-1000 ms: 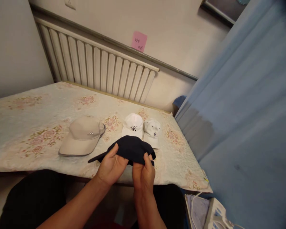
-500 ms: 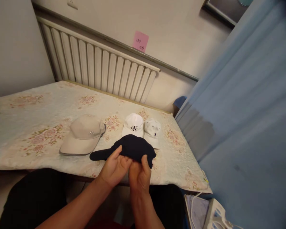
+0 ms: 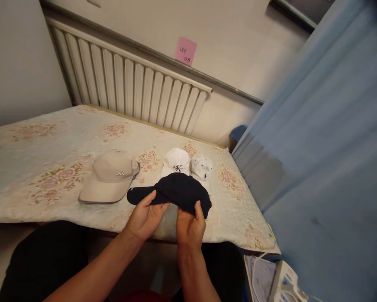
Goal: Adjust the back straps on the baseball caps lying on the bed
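Observation:
A dark navy baseball cap (image 3: 182,191) is held above the near edge of the bed, its brim pointing left. My left hand (image 3: 147,216) grips it where the brim meets the crown, thumb on top. At the cap's right end, my right hand (image 3: 191,222) holds the lower rim, with the thumb over the outside. Behind it lies a white cap (image 3: 176,158) with "CK" lettering, partly covered by the navy one. Beside that sits a smaller white cap (image 3: 201,167) with a little dark emblem. To the left rests a beige cap (image 3: 108,176) with a small stripe logo.
A floral cover (image 3: 59,138) spreads over the bed. Behind stands a white radiator (image 3: 138,84) under a pipe, with a pink note (image 3: 186,51) on the wall. A blue curtain (image 3: 317,147) hangs at right. A white device with cables (image 3: 284,281) stands low at right.
The navy cap has shifted slightly right and turned a little, showing more of its crown. My hands have moved farther apart along it while keeping hold.

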`<state>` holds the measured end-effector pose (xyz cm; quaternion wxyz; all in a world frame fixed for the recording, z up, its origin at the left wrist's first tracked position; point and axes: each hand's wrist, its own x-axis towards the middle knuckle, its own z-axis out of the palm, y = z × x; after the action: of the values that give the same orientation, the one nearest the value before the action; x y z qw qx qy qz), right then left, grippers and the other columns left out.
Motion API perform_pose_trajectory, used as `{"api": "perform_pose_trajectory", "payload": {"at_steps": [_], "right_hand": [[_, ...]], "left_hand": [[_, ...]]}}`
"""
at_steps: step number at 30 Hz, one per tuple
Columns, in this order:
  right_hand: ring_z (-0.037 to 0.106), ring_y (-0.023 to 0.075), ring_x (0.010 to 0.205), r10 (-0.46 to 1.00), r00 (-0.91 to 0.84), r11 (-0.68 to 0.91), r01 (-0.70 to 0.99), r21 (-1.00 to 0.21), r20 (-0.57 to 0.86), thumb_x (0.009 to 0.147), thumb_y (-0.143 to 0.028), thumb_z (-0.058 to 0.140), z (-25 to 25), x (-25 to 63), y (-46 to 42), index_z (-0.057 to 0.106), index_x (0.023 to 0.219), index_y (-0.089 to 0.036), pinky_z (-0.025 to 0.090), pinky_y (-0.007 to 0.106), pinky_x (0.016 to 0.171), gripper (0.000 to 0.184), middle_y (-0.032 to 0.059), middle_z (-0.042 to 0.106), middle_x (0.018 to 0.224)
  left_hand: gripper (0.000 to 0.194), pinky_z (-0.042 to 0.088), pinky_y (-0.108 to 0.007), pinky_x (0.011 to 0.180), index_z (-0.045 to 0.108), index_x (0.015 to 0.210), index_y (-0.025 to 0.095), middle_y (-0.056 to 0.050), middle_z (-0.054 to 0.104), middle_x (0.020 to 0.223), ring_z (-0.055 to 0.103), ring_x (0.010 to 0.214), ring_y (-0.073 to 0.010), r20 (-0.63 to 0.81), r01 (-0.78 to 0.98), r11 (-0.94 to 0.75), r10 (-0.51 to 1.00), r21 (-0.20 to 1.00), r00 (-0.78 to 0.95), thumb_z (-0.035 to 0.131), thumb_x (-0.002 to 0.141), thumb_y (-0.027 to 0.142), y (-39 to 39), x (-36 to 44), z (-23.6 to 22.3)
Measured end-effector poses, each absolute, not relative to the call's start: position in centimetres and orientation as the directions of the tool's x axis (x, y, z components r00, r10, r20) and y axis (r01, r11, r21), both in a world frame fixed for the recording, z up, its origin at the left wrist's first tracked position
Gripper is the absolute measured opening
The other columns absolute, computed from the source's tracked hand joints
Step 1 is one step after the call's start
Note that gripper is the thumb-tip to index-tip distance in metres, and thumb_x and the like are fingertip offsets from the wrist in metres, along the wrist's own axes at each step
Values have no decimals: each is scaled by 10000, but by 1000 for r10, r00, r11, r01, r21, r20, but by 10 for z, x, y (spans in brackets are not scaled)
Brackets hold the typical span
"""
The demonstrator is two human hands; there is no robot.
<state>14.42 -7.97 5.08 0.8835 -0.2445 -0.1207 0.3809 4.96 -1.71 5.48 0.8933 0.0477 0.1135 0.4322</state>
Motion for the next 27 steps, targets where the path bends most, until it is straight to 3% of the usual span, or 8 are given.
{"api": "perform_pose_trajectory", "payload": {"at_steps": [5,11,14,16,20,24,27], "right_hand": [[597,179,1110,742,670,536,-570,-623,25,788,-269,634,41,127,-77,512,1281,-178,338,452,1076,516,75,654,1188],[643,237,1003,684,716,273,-428,-862,-139,765,-354,659,41,122,-81,693,976,-60,436,381,997,364,113,734,923],[642,263,1007,649,737,165,-379,-911,-189,782,-408,632,42,128,-80,711,917,-48,457,383,970,392,129,736,902],[631,256,1041,661,733,250,-416,-874,-160,788,-395,625,41,131,-75,685,1017,-69,449,403,986,403,119,721,1005],[600,232,1115,746,666,498,-571,-653,-14,790,-302,626,41,134,-63,573,1232,-198,418,462,1028,457,64,638,1225],[584,213,1149,793,609,498,-657,-566,-9,805,-260,608,38,138,-58,609,1191,-225,360,455,1083,388,44,640,1226],[579,217,1159,811,583,452,-682,-575,-53,806,-286,595,31,141,-55,664,1109,-204,337,453,1099,321,54,677,1162]], "left_hand": [[431,411,-394,1051,441,1360,86,-124,705,1092,641,1060,-219,-195,-701,673,740,238,644,352,940,121,-28,58,55],[442,291,-414,1124,440,1362,75,-125,679,1152,573,1162,-230,-143,-626,742,665,240,733,376,934,164,-34,59,48],[446,240,-431,1143,467,1347,76,-130,650,1204,526,1215,-248,-68,-610,769,630,191,773,382,929,206,-27,54,44],[439,212,-438,1150,485,1341,112,-117,628,1239,509,1234,-245,-8,-641,753,649,145,761,382,928,220,-20,49,42],[413,167,-437,1157,510,1326,251,-51,601,1281,494,1250,-218,149,-661,750,650,28,745,364,948,329,-2,34,36],[619,163,-400,1152,478,1342,317,-12,531,1354,408,1316,-231,319,-649,760,624,-36,713,373,835,657,17,19,25],[705,172,-381,1146,496,1339,265,-36,536,1349,397,1322,-241,377,-630,777,581,9,722,292,827,705,29,11,15]]}}
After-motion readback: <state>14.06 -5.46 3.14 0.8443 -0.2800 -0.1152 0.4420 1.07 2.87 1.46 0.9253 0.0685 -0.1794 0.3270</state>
